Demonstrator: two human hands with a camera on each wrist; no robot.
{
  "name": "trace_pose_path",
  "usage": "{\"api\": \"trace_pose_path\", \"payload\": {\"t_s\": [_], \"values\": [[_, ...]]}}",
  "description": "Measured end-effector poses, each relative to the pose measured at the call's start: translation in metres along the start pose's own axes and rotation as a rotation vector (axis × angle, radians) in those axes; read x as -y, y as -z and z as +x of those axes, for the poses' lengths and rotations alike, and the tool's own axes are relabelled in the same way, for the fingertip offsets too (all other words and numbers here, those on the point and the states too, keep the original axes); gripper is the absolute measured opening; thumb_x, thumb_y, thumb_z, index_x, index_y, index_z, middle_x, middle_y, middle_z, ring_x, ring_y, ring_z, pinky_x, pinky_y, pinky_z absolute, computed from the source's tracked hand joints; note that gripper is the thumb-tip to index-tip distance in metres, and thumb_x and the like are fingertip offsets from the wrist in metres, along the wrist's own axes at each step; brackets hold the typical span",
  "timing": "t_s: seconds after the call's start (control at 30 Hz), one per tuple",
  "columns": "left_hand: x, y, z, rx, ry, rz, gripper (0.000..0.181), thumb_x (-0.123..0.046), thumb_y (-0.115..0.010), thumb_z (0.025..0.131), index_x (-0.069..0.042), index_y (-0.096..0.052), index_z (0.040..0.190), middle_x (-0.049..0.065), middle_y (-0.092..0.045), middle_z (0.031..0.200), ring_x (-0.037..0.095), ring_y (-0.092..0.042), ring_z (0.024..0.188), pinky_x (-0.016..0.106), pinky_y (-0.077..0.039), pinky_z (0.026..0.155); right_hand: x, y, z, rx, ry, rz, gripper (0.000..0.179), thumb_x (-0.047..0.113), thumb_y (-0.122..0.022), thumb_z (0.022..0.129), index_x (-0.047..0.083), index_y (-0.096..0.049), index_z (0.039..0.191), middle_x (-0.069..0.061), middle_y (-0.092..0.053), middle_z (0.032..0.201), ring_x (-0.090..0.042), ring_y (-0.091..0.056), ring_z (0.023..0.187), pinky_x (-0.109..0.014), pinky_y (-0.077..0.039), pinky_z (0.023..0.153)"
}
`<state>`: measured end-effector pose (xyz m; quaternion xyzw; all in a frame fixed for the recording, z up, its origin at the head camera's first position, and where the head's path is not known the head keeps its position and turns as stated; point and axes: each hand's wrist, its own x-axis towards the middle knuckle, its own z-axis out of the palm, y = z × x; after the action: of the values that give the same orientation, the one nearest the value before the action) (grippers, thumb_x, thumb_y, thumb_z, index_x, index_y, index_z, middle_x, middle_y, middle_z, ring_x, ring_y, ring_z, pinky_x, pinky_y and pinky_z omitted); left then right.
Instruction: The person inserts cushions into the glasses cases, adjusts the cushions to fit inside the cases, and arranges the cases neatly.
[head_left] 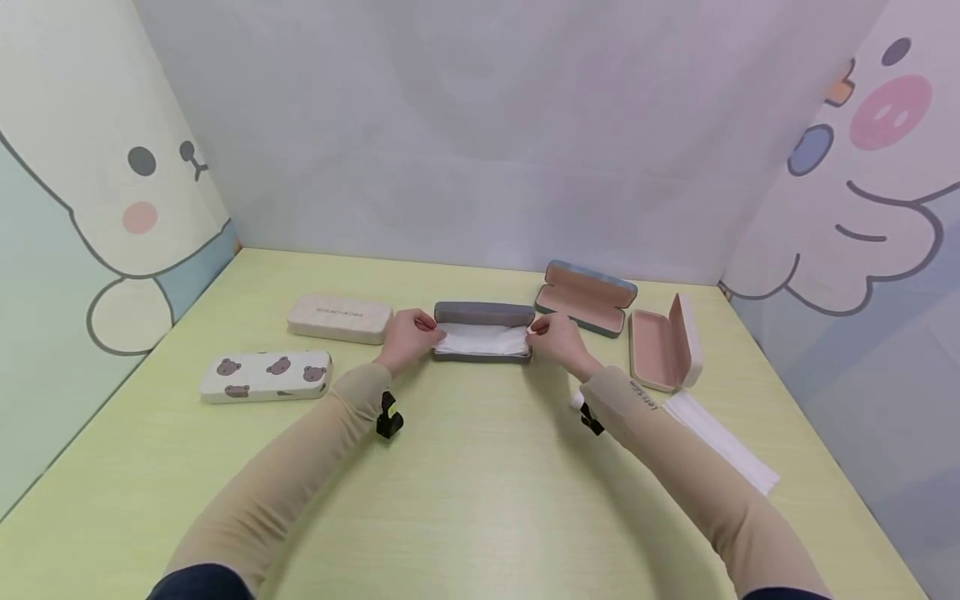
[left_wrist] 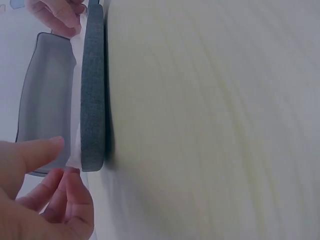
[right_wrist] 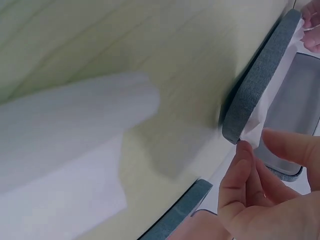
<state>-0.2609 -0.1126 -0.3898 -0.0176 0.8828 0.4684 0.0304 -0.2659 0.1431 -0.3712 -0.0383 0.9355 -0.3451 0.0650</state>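
An open grey glasses case (head_left: 482,359) lies in front of me, its lid raised at the back. A folded white cloth (head_left: 482,340) fills its lower half, the ends reaching both short sides. At the left end, my left hand (head_left: 408,337) holds the cloth's edge, thumb over the inside and fingertips by the outer wall (left_wrist: 93,90). My right hand (head_left: 560,340) pinches the cloth's opposite end between thumb and fingers; in the right wrist view the crumpled corner (right_wrist: 255,134) shows between them.
Two closed cases, one cream with lettering (head_left: 340,318) and one with bears (head_left: 266,377), lie left. Two open pink-lined cases, one blue-grey (head_left: 588,288) and one white (head_left: 687,350), stand right. A folded white strip (head_left: 723,442) lies beside my right forearm. A wall closes the back.
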Motion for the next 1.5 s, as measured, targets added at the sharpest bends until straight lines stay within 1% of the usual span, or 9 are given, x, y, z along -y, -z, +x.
{"api": "trace_pose_path", "payload": {"t_s": [0.13,0.23,0.43,0.6,0.87,1.03,1.2,1.33,1.5], "values": [[0.000,0.003,0.001,-0.001,0.032,0.004,0.034,-0.025,-0.069,0.087,0.000,-0.063,0.108,0.018,-0.066,0.109,0.026,-0.063,0.094,0.032,-0.050,0.083,-0.003,0.004,0.002,0.024,-0.003,0.021,0.040,0.022,-0.062,0.091,-0.006,-0.061,0.120,-0.024,-0.063,0.120,-0.035,-0.060,0.111,-0.043,-0.051,0.091],[-0.002,0.006,0.000,0.030,0.066,-0.026,0.048,-0.038,-0.067,0.089,0.001,-0.059,0.116,0.018,-0.064,0.114,0.025,-0.063,0.090,0.031,-0.050,0.081,-0.004,0.008,0.003,0.081,-0.022,0.089,0.054,0.030,-0.060,0.093,-0.006,-0.050,0.132,-0.024,-0.054,0.133,-0.035,-0.056,0.116,-0.044,-0.051,0.091],[-0.008,0.010,0.001,0.120,0.159,-0.093,0.071,-0.056,-0.052,0.092,0.001,-0.045,0.134,0.018,-0.059,0.114,0.017,-0.061,0.073,0.030,-0.054,0.074,0.000,0.014,0.005,0.246,-0.083,0.255,0.076,0.048,-0.051,0.096,0.003,-0.023,0.150,-0.020,-0.030,0.152,-0.037,-0.052,0.123,-0.047,-0.052,0.094],[-0.013,0.009,0.004,0.144,0.218,-0.070,0.076,-0.062,-0.039,0.095,0.000,-0.043,0.138,0.017,-0.055,0.119,0.014,-0.058,0.067,0.027,-0.055,0.070,0.005,0.013,0.008,0.294,-0.108,0.280,0.081,0.056,-0.042,0.096,0.006,-0.013,0.153,-0.019,-0.019,0.157,-0.042,-0.049,0.127,-0.048,-0.052,0.094],[-0.018,0.007,0.006,0.162,0.233,-0.016,0.074,-0.061,-0.035,0.097,0.002,-0.044,0.136,0.019,-0.054,0.126,0.021,-0.060,0.088,0.029,-0.056,0.074,0.008,0.007,0.011,0.259,-0.151,0.323,0.077,0.055,-0.041,0.097,0.000,-0.022,0.147,-0.024,-0.039,0.139,-0.041,-0.054,0.118,-0.051,-0.053,0.090],[-0.019,0.006,0.003,0.166,0.236,-0.034,0.071,-0.058,-0.040,0.096,0.002,-0.045,0.134,0.019,-0.057,0.120,0.020,-0.062,0.076,0.033,-0.057,0.074,0.004,0.003,0.011,0.227,-0.188,0.361,0.068,0.051,-0.045,0.097,0.000,-0.030,0.140,-0.022,-0.046,0.123,-0.033,-0.060,0.101,-0.046,-0.056,0.082],[-0.020,0.010,0.002,0.206,0.214,-0.060,0.066,-0.056,-0.042,0.096,0.001,-0.048,0.129,0.013,-0.054,0.103,0.018,-0.060,0.070,0.033,-0.057,0.074,0.004,0.007,0.010,0.237,-0.176,0.375,0.069,0.046,-0.046,0.098,-0.003,-0.027,0.144,-0.028,-0.048,0.126,-0.036,-0.059,0.103,-0.044,-0.057,0.082],[-0.021,0.013,0.001,0.229,0.178,-0.026,0.062,-0.055,-0.041,0.097,0.001,-0.052,0.121,0.007,-0.048,0.089,0.021,-0.063,0.071,0.033,-0.056,0.075,0.005,0.012,0.009,0.288,-0.148,0.356,0.070,0.042,-0.046,0.100,-0.005,-0.022,0.147,-0.031,-0.047,0.131,-0.039,-0.058,0.112,-0.042,-0.056,0.086],[-0.021,0.013,-0.001,0.258,0.162,-0.044,0.057,-0.050,-0.044,0.098,0.002,-0.054,0.119,0.008,-0.048,0.092,0.023,-0.065,0.075,0.035,-0.056,0.080,0.005,0.016,0.005,0.343,-0.135,0.360,0.070,0.037,-0.047,0.100,-0.002,-0.017,0.149,-0.028,-0.043,0.136,-0.038,-0.060,0.109,-0.042,-0.055,0.089]]}}
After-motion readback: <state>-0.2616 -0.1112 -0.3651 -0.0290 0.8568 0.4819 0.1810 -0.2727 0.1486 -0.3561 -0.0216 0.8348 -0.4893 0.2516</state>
